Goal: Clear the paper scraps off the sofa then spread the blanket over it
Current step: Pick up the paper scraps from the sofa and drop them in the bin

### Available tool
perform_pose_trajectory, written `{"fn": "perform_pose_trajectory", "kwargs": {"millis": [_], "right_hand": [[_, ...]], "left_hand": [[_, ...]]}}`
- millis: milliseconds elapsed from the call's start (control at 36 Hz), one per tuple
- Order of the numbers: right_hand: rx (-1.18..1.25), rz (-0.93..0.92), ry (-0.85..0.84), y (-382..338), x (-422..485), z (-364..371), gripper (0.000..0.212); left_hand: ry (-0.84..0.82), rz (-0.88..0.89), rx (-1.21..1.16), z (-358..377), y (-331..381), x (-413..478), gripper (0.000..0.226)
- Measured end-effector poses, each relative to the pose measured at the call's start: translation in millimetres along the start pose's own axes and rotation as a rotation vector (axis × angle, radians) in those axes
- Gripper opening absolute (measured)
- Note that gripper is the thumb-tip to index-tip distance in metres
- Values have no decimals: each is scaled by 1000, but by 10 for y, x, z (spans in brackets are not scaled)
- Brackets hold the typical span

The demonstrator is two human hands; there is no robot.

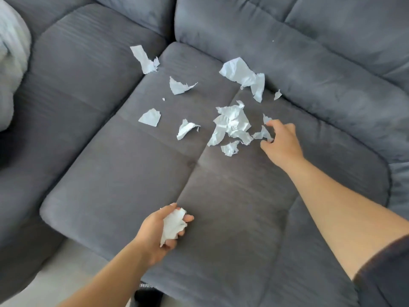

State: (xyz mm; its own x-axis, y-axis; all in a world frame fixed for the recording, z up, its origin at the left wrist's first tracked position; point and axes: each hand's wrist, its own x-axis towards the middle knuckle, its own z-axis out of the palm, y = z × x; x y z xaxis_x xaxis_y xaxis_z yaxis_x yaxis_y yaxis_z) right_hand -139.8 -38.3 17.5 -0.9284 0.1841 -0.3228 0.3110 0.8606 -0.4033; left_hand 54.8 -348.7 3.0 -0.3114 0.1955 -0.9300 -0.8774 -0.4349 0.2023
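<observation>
Left hand (pixel 161 229): the fingers cover much of the wad of paper (pixel 173 224), so the number of pieces in it cannot be read.

Right hand (pixel 281 142): the fingertips curl over a small scrap (pixel 263 134). Whether they pinch it or only touch it cannot be resolved.

Far left of the left hand: blanket (pixel 11 63), cut by the frame edge and blurred.

Below the left forearm: dark object (pixel 147 293) with white lettering, cut by the bottom edge, illegible.

Sleeve (pixel 387 278) on the right arm runs out at the corner.

White speck (pixel 163 99) well ahead of the left hand, too small to identify.

Sofa (pixel 110 173) is cropped at top, left and right.

Loose paper scraps (pixel 232 125): roughly eleven, tiniest unclear; crumpled wad (pixel 173 226): one; blanket (pixel 11 52): one.
</observation>
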Motion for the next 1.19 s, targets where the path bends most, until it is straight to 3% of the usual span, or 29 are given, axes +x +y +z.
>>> {"fn": "perform_pose_trajectory", "kwargs": {"millis": [56,139,250,306,389,445,528,584,667,750,834,945,1056,1111,1195], "right_hand": [[-22,-71,-41,34,104,131,31],[109,-69,105,-4,106,267,7],[406,70,268,-96,-237,346,8],[467,52,277,-156,-534,360,9],[409,-206,132,-184,-973,350,12],[219,-391,-101,-208,-1152,335,8],[70,-542,-320,-153,-1079,216,24],[208,-503,-282,-130,-842,36,21],[401,-291,-119,-37,-270,-170,15],[294,-160,20,91,361,-208,20],[250,-86,-21,142,724,-153,30],[135,-88,22,130,692,-15,7],[423,-141,171,45,104,97,8],[454,-254,118,2,-310,158,7],[192,-460,-225,-45,-759,282,9]], "left_hand": [[7,41,-4,-53,-74,35,19],[2,92,-1,13,-134,32,19],[-8,139,21,395,-193,62,24],[-37,145,35,665,-156,113,24],[-76,132,2,1153,-44,219,31],[-116,151,6,1431,22,307,37],[-107,228,-4,1752,121,439,34],[-51,274,30,1844,220,504,30],[-29,266,101,1820,339,579,28],[-91,215,99,1693,350,671,33],[-188,178,-23,1572,347,741,43],[-210,201,-86,1567,313,771,48],[-166,237,-47,1614,285,768,53],[-159,243,-13,1646,278,762,54],[-168,248,4,1654,256,746,47]]}}
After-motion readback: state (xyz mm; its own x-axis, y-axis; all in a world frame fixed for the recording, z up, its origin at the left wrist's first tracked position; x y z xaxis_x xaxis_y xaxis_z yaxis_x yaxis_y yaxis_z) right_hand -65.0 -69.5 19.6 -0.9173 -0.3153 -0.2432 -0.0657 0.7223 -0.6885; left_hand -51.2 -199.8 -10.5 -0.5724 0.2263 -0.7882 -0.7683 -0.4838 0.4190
